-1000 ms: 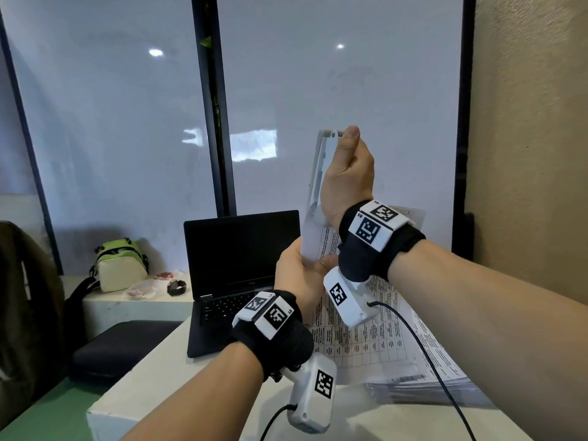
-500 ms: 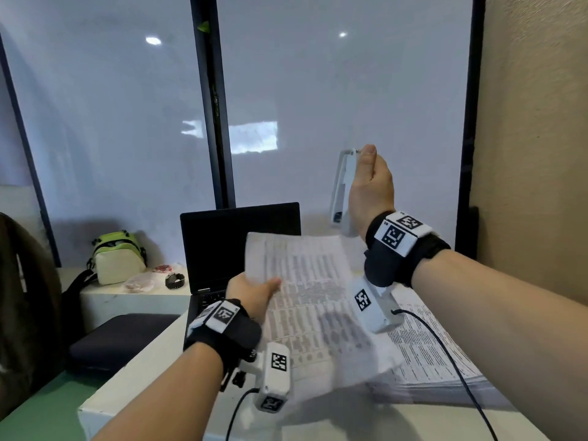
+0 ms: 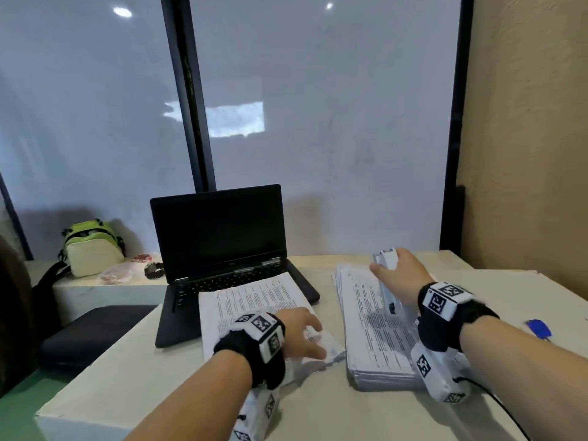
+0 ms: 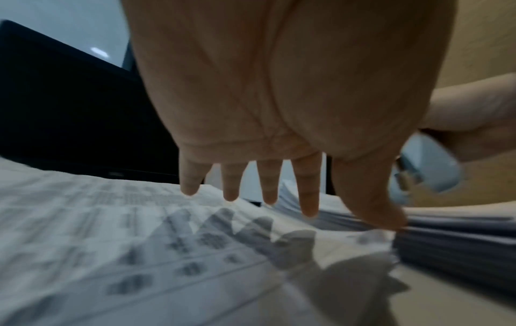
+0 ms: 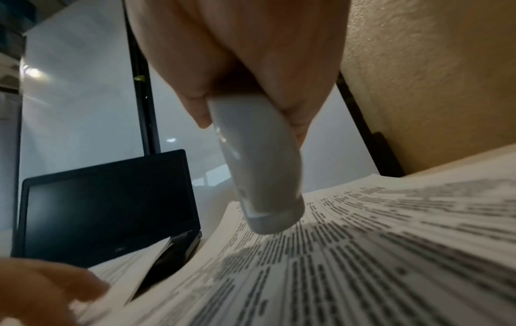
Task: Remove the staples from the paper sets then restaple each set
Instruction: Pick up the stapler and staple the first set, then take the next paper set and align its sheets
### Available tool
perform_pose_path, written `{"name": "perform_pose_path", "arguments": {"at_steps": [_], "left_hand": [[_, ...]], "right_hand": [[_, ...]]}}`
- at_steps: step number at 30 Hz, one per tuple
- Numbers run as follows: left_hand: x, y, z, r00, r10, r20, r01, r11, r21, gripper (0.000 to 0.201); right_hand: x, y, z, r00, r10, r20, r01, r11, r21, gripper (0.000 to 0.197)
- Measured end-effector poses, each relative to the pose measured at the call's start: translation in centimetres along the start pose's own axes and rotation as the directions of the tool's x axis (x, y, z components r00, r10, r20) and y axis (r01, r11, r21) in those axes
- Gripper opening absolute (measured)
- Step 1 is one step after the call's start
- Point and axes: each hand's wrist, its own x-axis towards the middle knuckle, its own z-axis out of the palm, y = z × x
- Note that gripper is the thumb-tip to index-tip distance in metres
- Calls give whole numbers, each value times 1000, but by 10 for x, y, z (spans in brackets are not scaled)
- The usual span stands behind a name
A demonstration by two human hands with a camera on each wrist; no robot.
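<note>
1. Left hand (image 3: 297,335) is laid flat on the paper set (image 3: 254,310) at lower centre of the head view. Its fingers (image 4: 308,194) are straight and spread, nothing gripped. The set lies partly over the keyboard edge of the laptop (image 3: 219,249).

2. Right hand (image 3: 399,276) is seen right of centre, wrapped round a pale stapler (image 3: 386,281). The stapler is held just above, or resting on, the tall paper stack (image 3: 378,338) – contact cannot be confirmed. In the right wrist view the stapler's end (image 5: 268,194) points down at the printed sheet.

3. Step in hand, as judged: a finished set is being laid aside at left, and the next set is to be drawn from the stack.

4. To do it well, the laid set should be squared so its corners stay aligned and off the laptop keys. Only one set should be lifted from the stack, with the stapler kept clear of the sheets below.

5. Hidden or unclear:
   - no staple is visible on either pile – the corners are too small and blurred;
   - whether the left set is stapled cannot be told;
   - no staple remover is seen;
   - a blue object (image 3: 539,327) at right on the tabletop (image 3: 159,361) cannot be identified;
   - the print is unreadable in both wrist views.
</note>
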Motion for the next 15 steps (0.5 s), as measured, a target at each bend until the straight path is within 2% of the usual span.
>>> {"name": "perform_pose_path", "arguments": {"at_steps": [3,5,7,10,13,15], "left_hand": [[18,32,5,1000,15,-4,-15,998,-55,51],[29,51,9,1000,10,3,-10,995,-101,55],[40,64,11,1000,0,31,1,999,-48,52],[53,79,8,998,-33,55,29,997,70,43],[63,95,7,996,-33,86,25,995,95,43],[67,109,8,996,-3,93,-7,995,101,42]], "right_hand": [[0,10,-16,1000,-12,-20,11,1000,-14,53],[0,17,-32,999,-9,-37,8,1000,-27,51],[1,26,-49,1000,0,-29,-2,997,-71,52],[2,43,-70,998,23,51,-13,981,-191,56],[2,58,-85,996,36,85,-16,975,-222,67],[2,65,-93,997,12,75,6,973,-233,66]]}}
